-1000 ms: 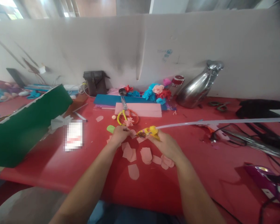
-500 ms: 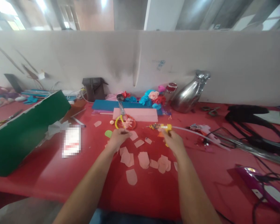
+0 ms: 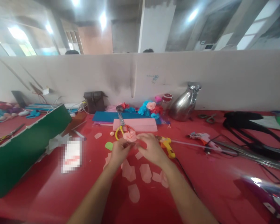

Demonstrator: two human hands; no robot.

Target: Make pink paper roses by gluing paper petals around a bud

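One left hand [image 3: 118, 151] and one right hand [image 3: 153, 149], fingers closed on pink flower [image 3: 130, 136].

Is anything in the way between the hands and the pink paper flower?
No, nothing I can see. The left hand already holds the pink flower, and the right hand is right beside it. The yellow glue gun lies off to the right, and the scissors lie behind the flower.

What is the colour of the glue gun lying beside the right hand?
Yellow, best seen in head view.
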